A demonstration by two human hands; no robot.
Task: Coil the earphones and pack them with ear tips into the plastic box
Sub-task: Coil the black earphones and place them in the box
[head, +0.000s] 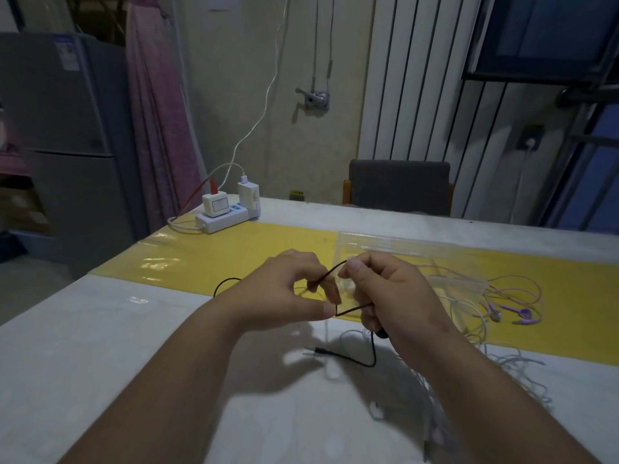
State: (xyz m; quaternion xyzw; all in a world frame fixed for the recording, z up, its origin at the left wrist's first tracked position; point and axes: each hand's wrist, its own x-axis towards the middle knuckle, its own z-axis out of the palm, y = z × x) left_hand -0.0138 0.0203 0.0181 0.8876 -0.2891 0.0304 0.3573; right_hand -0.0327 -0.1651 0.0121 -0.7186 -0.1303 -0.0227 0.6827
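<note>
Both hands hold a black earphone cable (351, 308) above the table's middle. My left hand (288, 289) pinches the cable between thumb and fingers. My right hand (392, 293) pinches a loop of it at the top and grips more of it lower down. The cable's tail hangs below my right hand and ends in a jack plug (316, 350) lying on the table. Another stretch of cable arcs out to the left of my left hand. A clear plastic box (402, 249) lies just behind my hands; small pale ear tips show faintly between my hands.
Purple earphones (516, 313) and tangled white earphone cables (475, 329) lie to the right of my right hand. A white power strip (224, 217) with chargers sits at the far left table corner. A yellow strip (207, 259) crosses the table. A grey chair (398, 189) stands behind.
</note>
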